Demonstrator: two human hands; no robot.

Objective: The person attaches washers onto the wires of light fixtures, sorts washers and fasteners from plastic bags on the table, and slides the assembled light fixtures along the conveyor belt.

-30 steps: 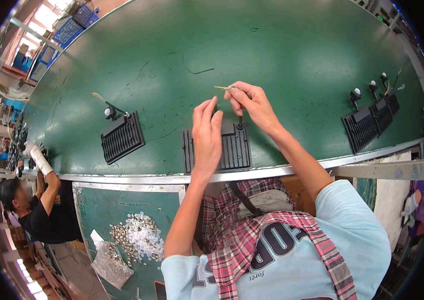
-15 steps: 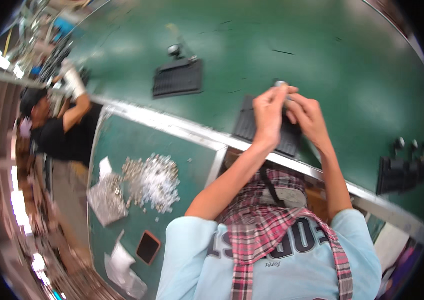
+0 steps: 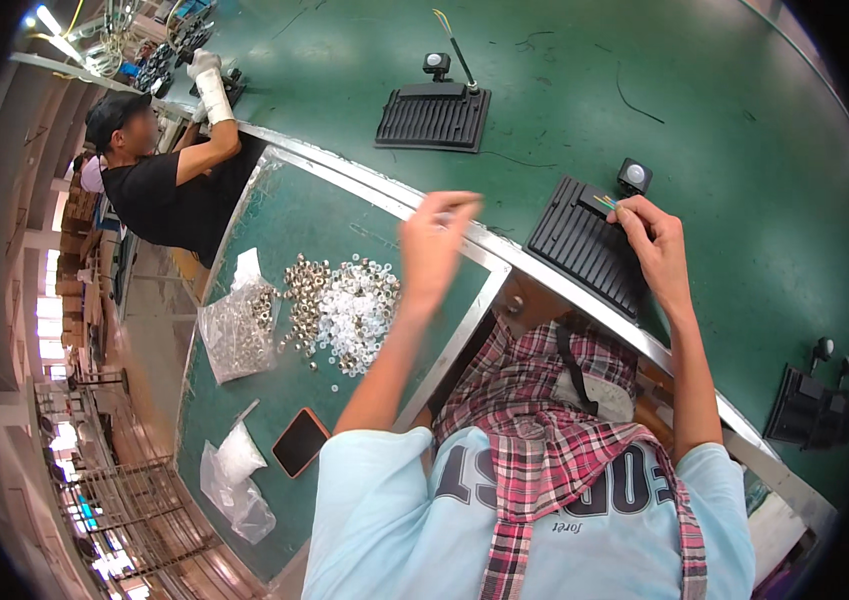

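A black finned floodlight lies at the front edge of the green bench, its small sensor head at the far side. My right hand is closed in a pinch over it, on the light's cable, whose coloured wire ends show at the fingertips. To the left, my left hand is raised over the metal bench edge, apart from the light. Its fingers are curled together and blurred; a small pale spot shows between them, too unclear to name. Below it lies a pile of white plastic rings beside brass-coloured nuts.
Another floodlight with an upright cable lies farther back; more lights stand at right. A bag of metal parts, a phone and a plastic bag lie on the side table. A gloved co-worker works at left.
My left hand has left the floodlight and moved left toward the side table. The right hand stays at the light's cable. The whole view has shifted, with the bench things lower right.
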